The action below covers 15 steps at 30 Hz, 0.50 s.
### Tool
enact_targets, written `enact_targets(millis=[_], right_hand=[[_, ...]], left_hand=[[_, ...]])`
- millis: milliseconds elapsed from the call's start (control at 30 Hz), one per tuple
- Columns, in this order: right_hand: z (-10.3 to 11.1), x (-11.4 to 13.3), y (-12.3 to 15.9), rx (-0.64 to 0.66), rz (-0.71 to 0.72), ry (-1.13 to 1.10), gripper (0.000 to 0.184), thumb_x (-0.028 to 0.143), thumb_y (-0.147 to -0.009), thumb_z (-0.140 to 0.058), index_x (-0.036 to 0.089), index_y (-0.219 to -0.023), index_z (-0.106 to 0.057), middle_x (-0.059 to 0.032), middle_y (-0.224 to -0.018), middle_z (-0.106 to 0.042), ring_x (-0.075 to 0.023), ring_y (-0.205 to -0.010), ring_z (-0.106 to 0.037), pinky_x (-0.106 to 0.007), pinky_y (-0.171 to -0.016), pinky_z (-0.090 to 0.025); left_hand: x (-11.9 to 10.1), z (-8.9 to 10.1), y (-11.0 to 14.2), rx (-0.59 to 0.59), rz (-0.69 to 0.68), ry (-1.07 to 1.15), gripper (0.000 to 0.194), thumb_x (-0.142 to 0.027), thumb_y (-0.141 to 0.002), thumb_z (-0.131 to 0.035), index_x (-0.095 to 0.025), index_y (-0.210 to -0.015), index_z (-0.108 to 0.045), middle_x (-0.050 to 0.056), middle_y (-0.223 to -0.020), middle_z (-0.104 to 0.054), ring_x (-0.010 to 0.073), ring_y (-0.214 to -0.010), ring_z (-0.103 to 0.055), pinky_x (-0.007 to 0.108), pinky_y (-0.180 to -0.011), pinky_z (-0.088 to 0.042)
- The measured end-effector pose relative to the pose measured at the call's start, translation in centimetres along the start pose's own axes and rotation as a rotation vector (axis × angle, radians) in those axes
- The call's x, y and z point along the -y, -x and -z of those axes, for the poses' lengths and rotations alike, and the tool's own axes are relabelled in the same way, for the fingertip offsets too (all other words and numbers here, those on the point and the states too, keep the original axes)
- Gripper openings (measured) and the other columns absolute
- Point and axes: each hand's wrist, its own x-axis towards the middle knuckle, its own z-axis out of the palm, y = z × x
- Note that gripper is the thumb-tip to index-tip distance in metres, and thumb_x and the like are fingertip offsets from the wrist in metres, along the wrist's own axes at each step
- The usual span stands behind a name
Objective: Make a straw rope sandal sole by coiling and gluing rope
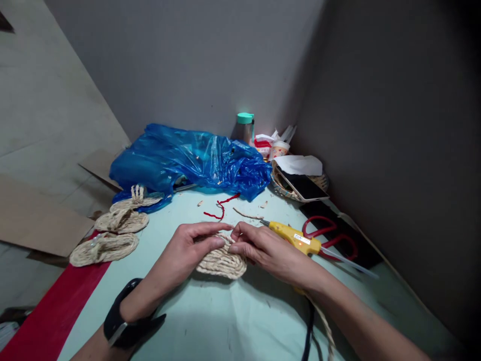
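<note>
A coiled piece of pale braided straw cord [221,263], oval like a small sandal sole, is held between both hands just above the table. My left hand [193,245] grips its left and far edge, thumb on top. At the far right edge, my right hand [259,245] pinches the cord, thumb against fingers. A loose length of straw cord [326,323] hangs beneath my right forearm. Just beyond my right hand lies a yellow glue gun [291,235] with a clear glue stick in its back.
Several small straw sandals [105,248] lie at the left. A blue plastic bag [188,155] spreads across the back. Red-handled scissors [338,235], a basket with a phone [302,186], a bottle [245,128] and a paper cup [279,149] stand or lie right and behind. Red yarn [221,208] lies mid-table.
</note>
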Motion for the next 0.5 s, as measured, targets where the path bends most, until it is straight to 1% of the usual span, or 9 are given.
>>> enact_targets(millis=[67, 133, 200, 267, 433, 500], right_hand=[[0.6, -0.1, -0.1, -0.005, 0.018, 0.0, 0.022, 0.031, -0.104, -0.046, 0.018, -0.091, -0.058, 0.0049, -0.067, -0.054, -0.0109, -0.062, -0.05, -0.021, -0.06, -0.036], [1.1, -0.1, -0.2, -0.005, 0.042, 0.013, 0.023, 0.028, -0.104, -0.045, 0.019, -0.093, -0.062, 0.0048, -0.068, -0.056, -0.01, -0.061, -0.05, -0.021, -0.061, -0.035], [1.4, 0.0, -0.1, -0.015, 0.057, 0.041, 0.022, 0.025, -0.104, -0.045, 0.019, -0.094, -0.064, 0.0037, -0.072, -0.058, -0.01, -0.063, -0.051, -0.021, -0.062, -0.035], [1.5, 0.1, 0.0, -0.029, 0.062, 0.077, 0.024, 0.023, -0.103, -0.045, 0.018, -0.09, -0.064, 0.0031, -0.072, -0.059, -0.0102, -0.064, -0.051, -0.022, -0.062, -0.035], [1.1, 0.6, 0.4, -0.059, 0.046, 0.144, 0.029, 0.024, -0.105, -0.041, 0.018, -0.084, -0.061, 0.002, -0.074, -0.061, -0.0112, -0.064, -0.051, -0.024, -0.063, -0.034], [0.9, 0.7, 0.5, -0.079, 0.022, 0.162, 0.029, 0.024, -0.105, -0.04, 0.019, -0.083, -0.059, 0.002, -0.073, -0.061, -0.0116, -0.063, -0.051, -0.025, -0.062, -0.034]], left_hand=[[-0.1, 0.1, -0.1, -0.077, 0.009, 0.009, 0.013, -0.024, -0.075, -0.072, -0.024, -0.083, -0.083, 0.006, -0.087, -0.081, 0.0271, -0.085, -0.071, 0.035, -0.083, -0.053], [-0.2, 0.3, -0.3, -0.145, 0.019, 0.019, 0.011, -0.025, -0.074, -0.073, -0.023, -0.078, -0.083, 0.006, -0.084, -0.08, 0.0265, -0.083, -0.071, 0.034, -0.081, -0.053], [-0.3, 0.5, -0.3, -0.19, 0.034, 0.036, 0.01, -0.026, -0.073, -0.075, -0.022, -0.077, -0.082, 0.006, -0.082, -0.08, 0.0258, -0.08, -0.071, 0.033, -0.078, -0.054], [-0.4, 0.6, -0.3, -0.226, 0.048, 0.058, 0.01, -0.027, -0.072, -0.076, -0.021, -0.077, -0.082, 0.007, -0.082, -0.08, 0.025, -0.078, -0.071, 0.032, -0.074, -0.055], [-0.1, 0.9, -0.3, -0.315, 0.059, 0.099, 0.01, -0.027, -0.072, -0.077, -0.021, -0.079, -0.082, 0.006, -0.083, -0.081, 0.0228, -0.076, -0.072, 0.028, -0.068, -0.055], [0.1, 1.0, -0.3, -0.349, 0.047, 0.099, 0.01, -0.027, -0.073, -0.077, -0.022, -0.08, -0.082, 0.005, -0.082, -0.081, 0.0224, -0.076, -0.072, 0.028, -0.07, -0.055]])
